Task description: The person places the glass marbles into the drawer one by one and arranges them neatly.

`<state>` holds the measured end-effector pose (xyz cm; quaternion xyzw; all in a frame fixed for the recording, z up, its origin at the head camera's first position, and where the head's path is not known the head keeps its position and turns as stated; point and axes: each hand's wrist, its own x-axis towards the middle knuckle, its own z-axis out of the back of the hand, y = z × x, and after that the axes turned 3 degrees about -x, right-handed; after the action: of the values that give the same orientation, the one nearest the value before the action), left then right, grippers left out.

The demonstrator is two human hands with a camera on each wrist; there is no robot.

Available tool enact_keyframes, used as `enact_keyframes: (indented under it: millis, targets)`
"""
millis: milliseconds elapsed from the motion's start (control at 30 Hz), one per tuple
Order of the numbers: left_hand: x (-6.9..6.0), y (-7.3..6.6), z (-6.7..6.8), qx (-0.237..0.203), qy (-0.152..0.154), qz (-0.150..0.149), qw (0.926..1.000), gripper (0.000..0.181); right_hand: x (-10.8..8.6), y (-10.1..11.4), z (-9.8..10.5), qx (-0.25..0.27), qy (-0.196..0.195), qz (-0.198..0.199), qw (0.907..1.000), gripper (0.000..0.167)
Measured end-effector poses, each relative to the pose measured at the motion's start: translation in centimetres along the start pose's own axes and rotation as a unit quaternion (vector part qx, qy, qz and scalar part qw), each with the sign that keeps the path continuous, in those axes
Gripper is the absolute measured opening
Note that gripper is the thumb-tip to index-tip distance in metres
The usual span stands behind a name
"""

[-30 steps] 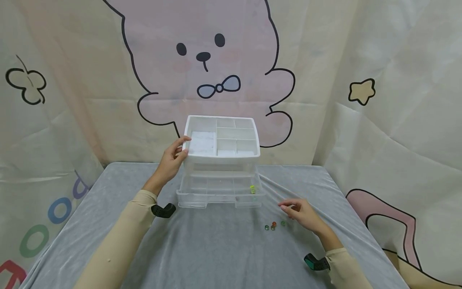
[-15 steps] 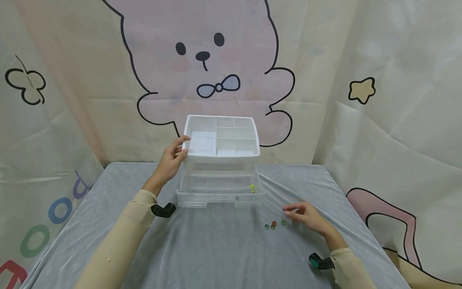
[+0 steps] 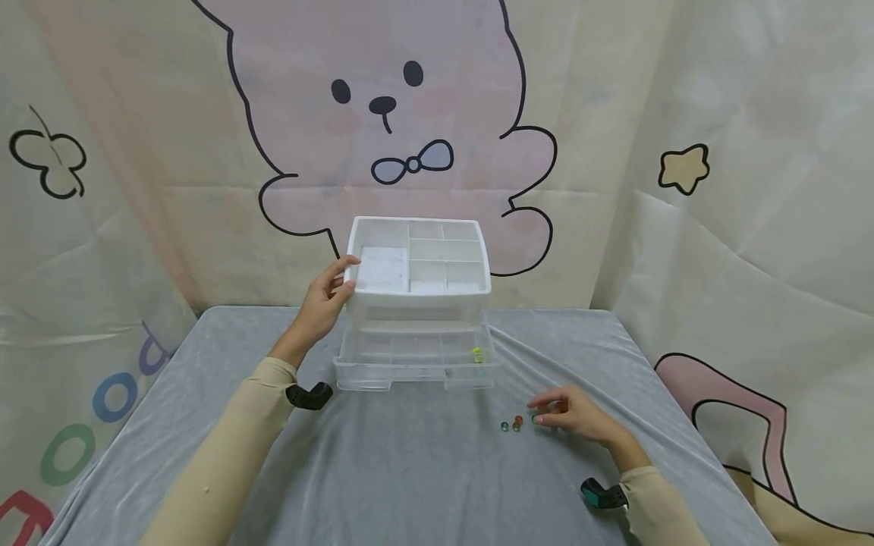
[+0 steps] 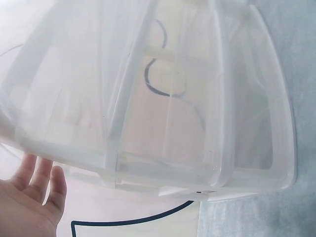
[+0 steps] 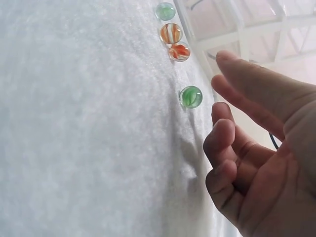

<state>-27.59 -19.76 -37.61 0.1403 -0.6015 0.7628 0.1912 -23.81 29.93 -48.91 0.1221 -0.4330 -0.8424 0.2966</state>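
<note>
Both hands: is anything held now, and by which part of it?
The left hand grips the box by the left rim of its top. The right hand holds nothing; the nearest green marble lies apart from it.

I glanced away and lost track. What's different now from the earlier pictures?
The right hand drew back slightly to the right, then came in leftward, so it now partly covers the rightmost green marble in the head view. Nothing was visibly picked up or let go. The left hand still holds the box, the drawer stays open, and the other three marbles lie where they were.
</note>
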Motion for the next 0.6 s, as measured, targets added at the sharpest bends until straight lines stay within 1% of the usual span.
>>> enact_keyframes:
  millis: [233,433,600]
  targets:
    - [-0.03,-0.13,-0.03,-0.002,0.0,-0.001,1.0,0.041,0.0,-0.44,-0.17,-0.024,0.003,-0.004,0.9997,0.028]
    - [0.03,-0.02,-0.06,0.003,-0.001,0.002,1.0,0.042,0.07,-0.53,-0.26,-0.014,0.005,0.001,0.9999,0.027]
    - [0.02,0.0,-0.07,-0.003,0.001,-0.001,1.0,0.042,0.08,-0.49,-0.33,-0.01,0.007,-0.003,0.9999,0.025]
